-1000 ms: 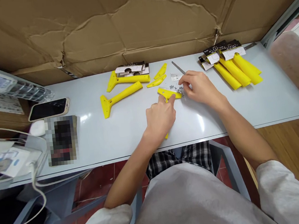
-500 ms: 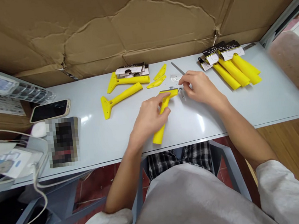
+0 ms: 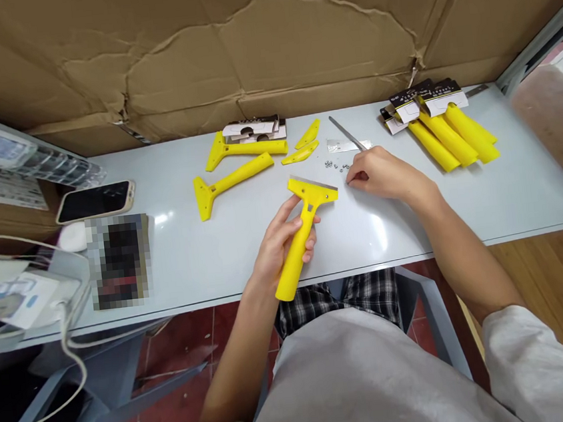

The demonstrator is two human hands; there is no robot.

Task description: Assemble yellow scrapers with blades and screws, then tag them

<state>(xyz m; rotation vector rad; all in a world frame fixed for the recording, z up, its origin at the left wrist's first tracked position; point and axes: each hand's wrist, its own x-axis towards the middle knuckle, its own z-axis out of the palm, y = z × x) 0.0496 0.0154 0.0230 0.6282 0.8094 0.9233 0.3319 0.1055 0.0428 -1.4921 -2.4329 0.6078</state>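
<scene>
A yellow plastic scraper (image 3: 294, 257) is in my left hand (image 3: 279, 241), held by the handle, with its wide head up to the right and a thin metal blade edge along it. One screw shows in the head. My right hand (image 3: 383, 172) hovers just right of several small screws (image 3: 329, 164), fingertips pinched together; anything between them is too small to make out. A slim grey metal rod (image 3: 346, 131) runs from the back of the table to behind my right hand. Beside it lies a flat silvery strip (image 3: 338, 145).
Two yellow scraper bodies (image 3: 237, 175) and two small yellow cover pieces (image 3: 300, 153) lie at centre left and back. Carded scrapers (image 3: 447, 133) are piled at the right. A phone (image 3: 94, 202), a bottle pack and white cables (image 3: 65, 328) crowd the left side.
My left hand has lifted the scraper toward me and turned its broad face up, now gripping it from beneath. My right hand has moved slightly down, its fingers pinched tighter.
</scene>
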